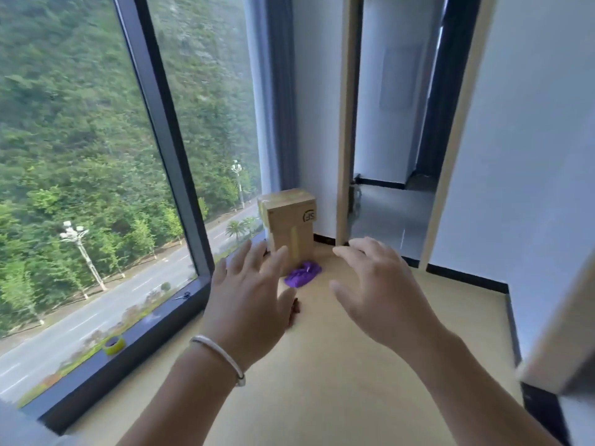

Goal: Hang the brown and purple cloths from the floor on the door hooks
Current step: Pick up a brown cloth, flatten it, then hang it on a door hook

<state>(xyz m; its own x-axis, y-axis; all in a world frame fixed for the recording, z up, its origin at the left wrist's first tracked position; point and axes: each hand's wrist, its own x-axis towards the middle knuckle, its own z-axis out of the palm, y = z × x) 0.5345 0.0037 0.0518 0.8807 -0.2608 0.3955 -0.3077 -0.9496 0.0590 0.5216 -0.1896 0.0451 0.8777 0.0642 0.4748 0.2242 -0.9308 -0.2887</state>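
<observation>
Low in the middle of the frame, the left hand (pixel 248 294) and right hand (pixel 376 291) reach forward with fingers spread, holding nothing. Between them, the crumpled purple cloth (pixel 302 274) lies on the pale wooden floor (pixel 338 381), touching the upright cardboard box (pixel 291 228). A dark reddish-brown scrap (pixel 294 312), probably the brown cloth, peeks out beside the left hand, mostly hidden.

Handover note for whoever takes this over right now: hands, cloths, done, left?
Left hand: open, empty, held above the floor.
Right hand: open, empty, likewise.
Purple cloth: bunched on the floor at the foot of the cardboard box.
Brown cloth: on the floor, mostly hidden behind the left hand.
Done: nothing; neither cloth picked up.
Left: pick up both and hang them; no hooks in view.
</observation>
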